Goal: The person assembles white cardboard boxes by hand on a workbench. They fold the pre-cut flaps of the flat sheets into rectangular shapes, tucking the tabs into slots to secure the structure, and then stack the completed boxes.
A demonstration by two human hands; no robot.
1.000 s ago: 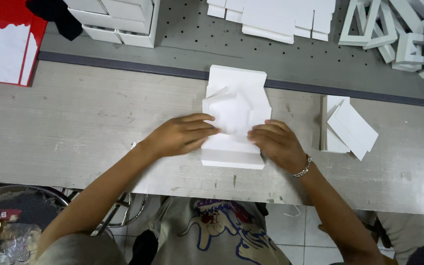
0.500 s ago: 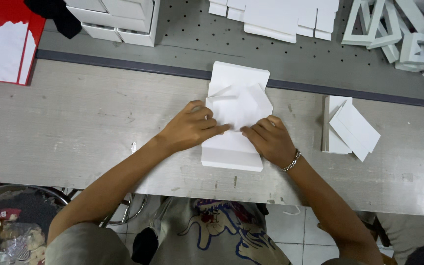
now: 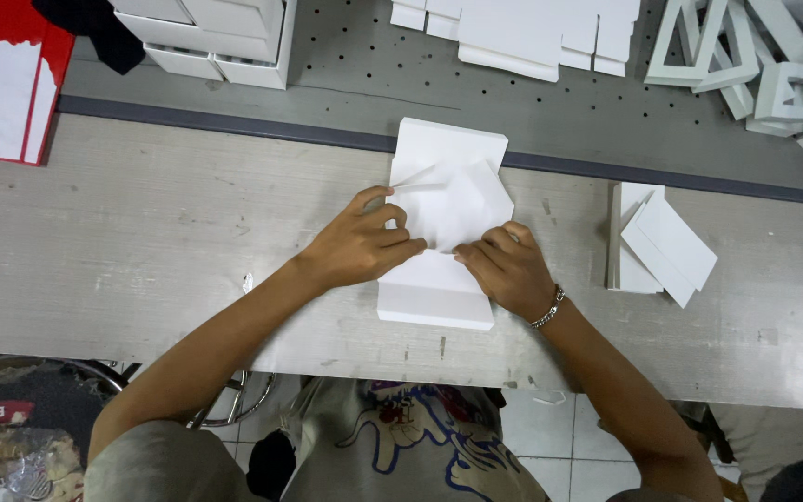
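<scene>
**Counting What Is on the Table**

There are two hands: the left hand (image 3: pixel 360 246) and the right hand (image 3: pixel 504 270), both in the middle of the frame. Under them is one flat white box (image 3: pixel 439 297) with one sheet of white paper (image 3: pixel 453 200) on it. On the right side sits one small pile of white cards (image 3: pixel 662 240). In the upper left corner is one red box (image 3: pixel 53 70). There is one silver bracelet (image 3: pixel 547 310). There is one table (image 3: pixel 141 242).

Open bench left of the white box (image 3: pixel 439 223), stacks beyond and to the right

Left of the box lies bare tabletop (image 3: pixel 141 242); to its right a card stack (image 3: pixel 657 237) stands near; behind it, white boxes (image 3: pixel 220 33) and frames (image 3: pixel 755 56) crowd the far edge.
</scene>
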